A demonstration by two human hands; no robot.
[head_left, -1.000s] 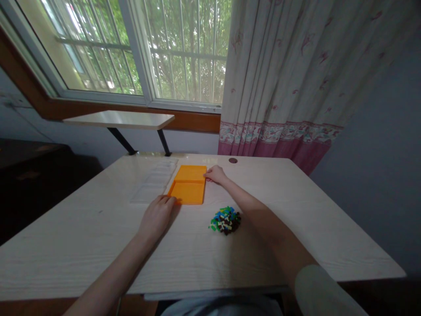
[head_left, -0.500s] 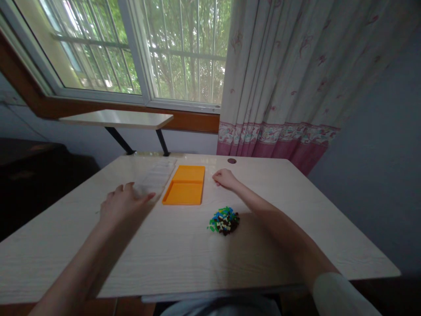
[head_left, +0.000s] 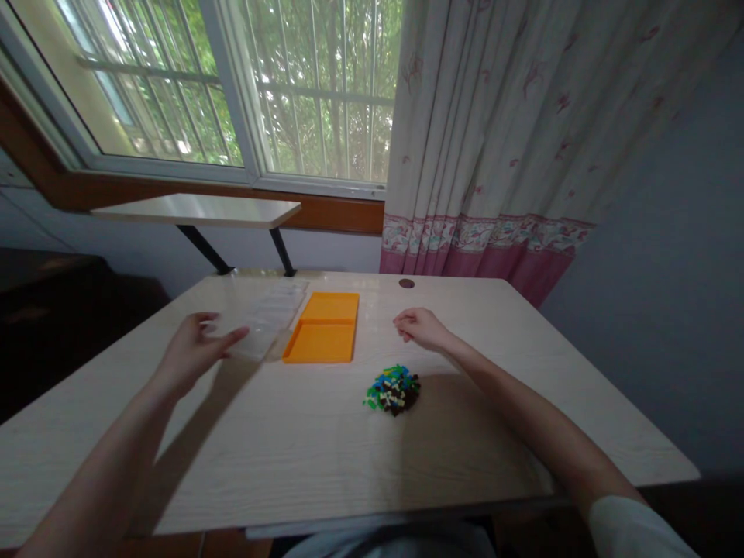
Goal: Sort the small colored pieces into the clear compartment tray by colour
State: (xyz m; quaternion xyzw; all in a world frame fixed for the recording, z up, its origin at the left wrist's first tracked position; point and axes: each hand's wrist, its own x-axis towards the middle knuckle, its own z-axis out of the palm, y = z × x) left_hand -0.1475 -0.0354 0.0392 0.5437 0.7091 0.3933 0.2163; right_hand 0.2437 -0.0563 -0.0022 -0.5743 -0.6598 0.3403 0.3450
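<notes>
- Left hand hung at nine o'clock from the orange case, open, its thumb spread away from the bent fingers; whether it touched the clear plastic tray could not be told.
- Right hand was at three o'clock from that case, well apart from the left, loosely closed with the fingers curled in.
- Clear plastic tray lay at two o'clock from the left hand, with long ridges across it.
- Orange case lay between the hands, opened flat in two panels, just beside the clear tray's three o'clock edge.
- Pile of small plastic pieces, brown, cream, green, blue and yellow, sat at seven o'clock from the right hand.
- Pale wood-grain table bore them all; its brown round disc was near twelve o'clock from the right hand.
- Raised shelf stood at ten o'clock, barred window at twelve, floral curtain at one.
</notes>
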